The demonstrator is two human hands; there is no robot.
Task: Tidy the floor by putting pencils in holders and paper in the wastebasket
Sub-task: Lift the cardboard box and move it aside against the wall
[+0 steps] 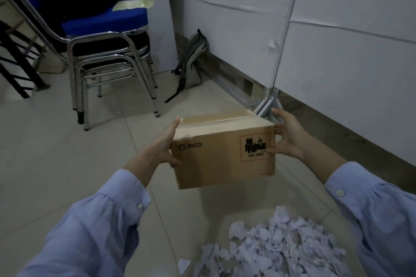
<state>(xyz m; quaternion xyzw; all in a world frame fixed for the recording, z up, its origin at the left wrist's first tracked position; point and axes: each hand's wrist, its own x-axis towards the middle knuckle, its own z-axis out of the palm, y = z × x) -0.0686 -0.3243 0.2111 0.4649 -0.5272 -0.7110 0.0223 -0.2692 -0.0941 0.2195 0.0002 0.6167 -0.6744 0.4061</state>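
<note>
A taped, rectangular cardboard box [224,150] is being gripped at its ends by the left hand [165,145] and right hand [289,136], fingers pressed flat, above crumpled white paper scraps [276,247] on the glossy tiled floor [56,164].

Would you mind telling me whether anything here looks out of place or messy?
Yes: a heap of torn paper scraps litters the floor tiles near the person, and a backpack slumps against the wall.
</note>
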